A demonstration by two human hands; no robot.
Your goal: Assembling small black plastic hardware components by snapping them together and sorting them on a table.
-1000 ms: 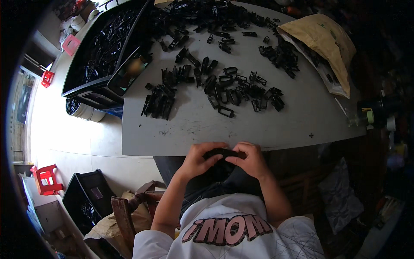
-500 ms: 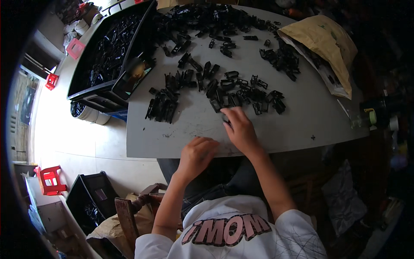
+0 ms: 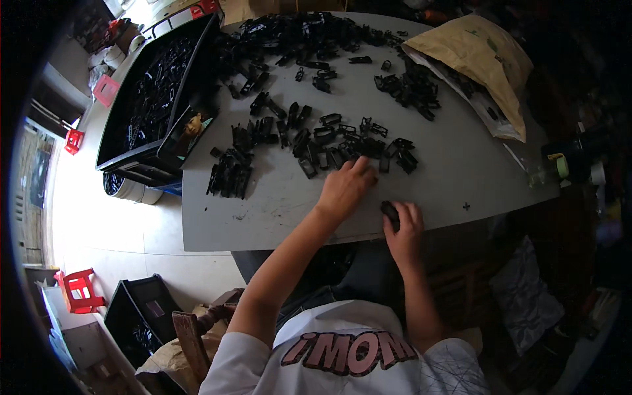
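My right hand (image 3: 406,228) is near the table's front edge, its fingers closed around a small black plastic part (image 3: 390,212). Further left and forward, my left hand (image 3: 343,188) reaches to the near edge of a loose cluster of black plastic parts (image 3: 326,135). Its fingers are curled down at the cluster, and what they pinch is mostly hidden behind them. To the left of that hand, more of these black parts (image 3: 229,174) stand packed side by side in a small group. They look like narrow frames or clips with openings.
A large black crate (image 3: 131,158) full of similar parts stands at the table's left. A big heap (image 3: 296,33) lies at the far edge, a smaller one (image 3: 415,89) at right beside an open brown paper bag (image 3: 471,46). Red stools (image 3: 80,291) stand on the floor.
My left hand has moved forward and right to the cluster. My right hand has drawn back toward me and to the right, with a black part in it. The view has shifted slightly.
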